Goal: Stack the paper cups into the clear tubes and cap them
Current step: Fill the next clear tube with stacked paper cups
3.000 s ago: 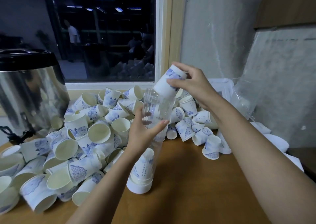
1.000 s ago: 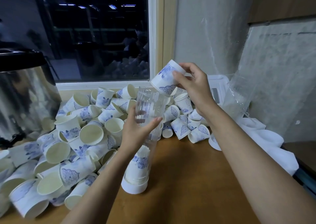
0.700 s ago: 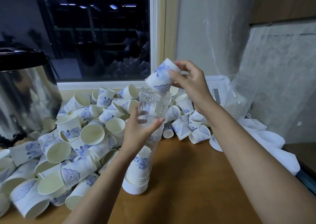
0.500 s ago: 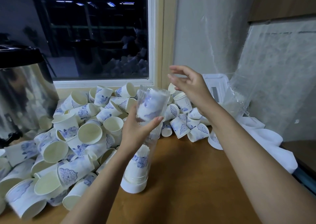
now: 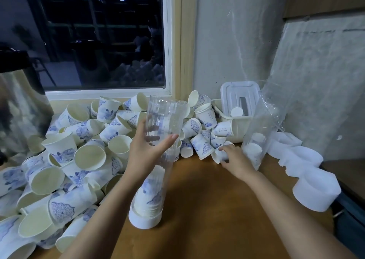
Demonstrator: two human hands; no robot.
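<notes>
Wooden counter (image 5: 207,209) carries a cup pile (image 5: 88,140) at nine o'clock. To steady the tube (image 5: 158,140) on its cap (image 5: 145,220), the left hand (image 5: 147,150) wraps it; the right hand (image 5: 235,160), at two o'clock, grips a loose cup (image 5: 219,155), likely next in.

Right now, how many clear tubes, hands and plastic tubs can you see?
Clear tubes: 2, held tube and leaning tube
Hands: 2, left hand and right hand, which grips a cup
Plastic tub: 1
Total: 5

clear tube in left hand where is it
Head view, centre: the clear tube stands on its white cap on the table, right of the cup pile.
</notes>
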